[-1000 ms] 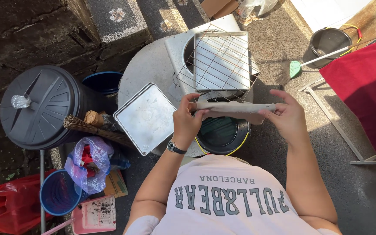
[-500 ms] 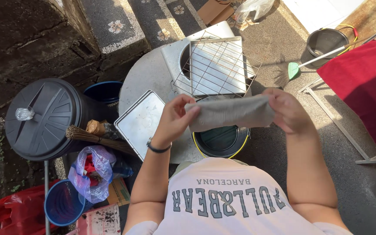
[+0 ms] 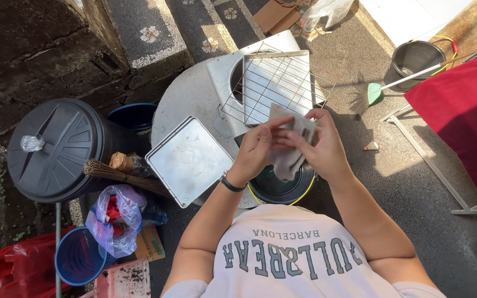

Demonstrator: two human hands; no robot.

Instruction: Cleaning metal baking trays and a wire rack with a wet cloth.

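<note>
Overhead view. The left hand point(image 3: 258, 146) and right hand point(image 3: 324, 146) meet above the round grey metal desk point(image 3: 186, 99), the fingers of both closed on a crumpled grey-white cloth point(image 3: 289, 144) bunched between them; its lower end hangs over a dark round basin with a yellow rim point(image 3: 282, 187). A wire grid rack point(image 3: 274, 83) lies on the rectangular metal tray point(image 3: 249, 60) behind; a square metal tray point(image 3: 190, 160) lies left. Judged progress: cloth partly gathered, not yet neatly folded or put down.
</note>
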